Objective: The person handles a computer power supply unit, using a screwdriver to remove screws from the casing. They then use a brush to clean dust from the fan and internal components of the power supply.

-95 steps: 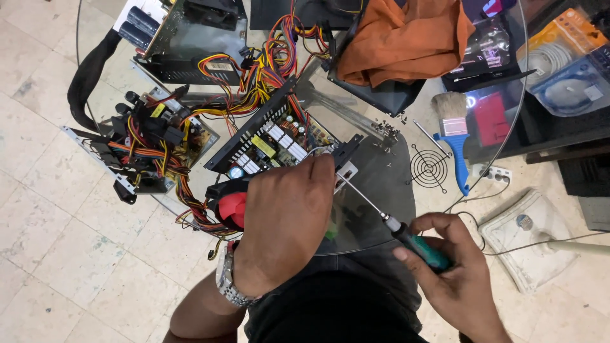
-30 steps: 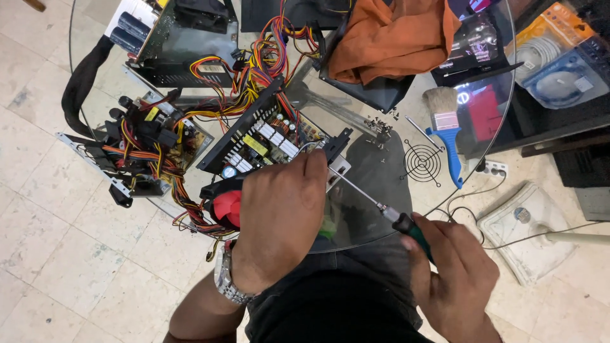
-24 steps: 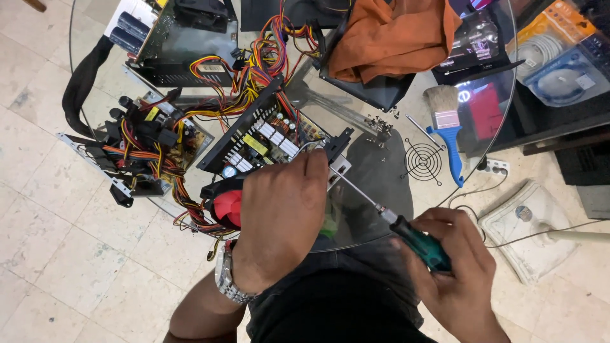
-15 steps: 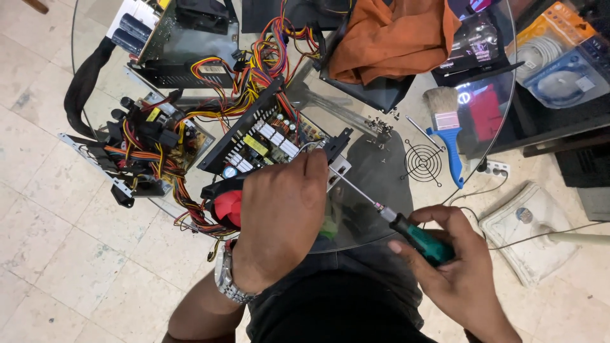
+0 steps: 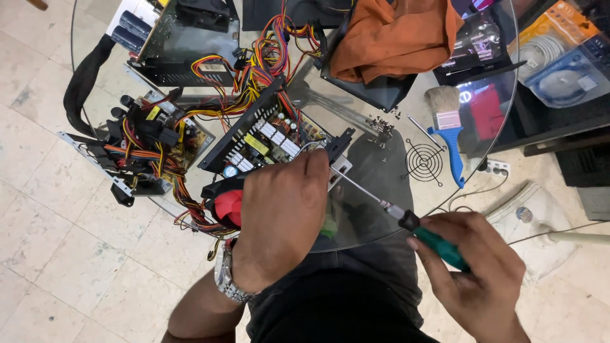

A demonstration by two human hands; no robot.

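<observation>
- Left hand [image 5: 283,219] pressed flat on the open metal power box [image 5: 267,143], near the middle of the round glass desk [image 5: 406,114].
- Inside the box: green board, small parts, many coloured wires [image 5: 267,57].
- Right hand [image 5: 476,273], grip closed round the green screwdriver [image 5: 406,222], tip at the box edge.

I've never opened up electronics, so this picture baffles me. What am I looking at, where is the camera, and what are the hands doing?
The camera sits on a person's head, looking down at their own hands over a round glass table. The left hand presses on an opened power supply with a circuit board and bundles of coloured wires. The right hand holds a green-handled screwdriver whose tip reaches that unit. Also on the table: a blue brush, a round fan grille, loose screws and an orange cloth.
</observation>
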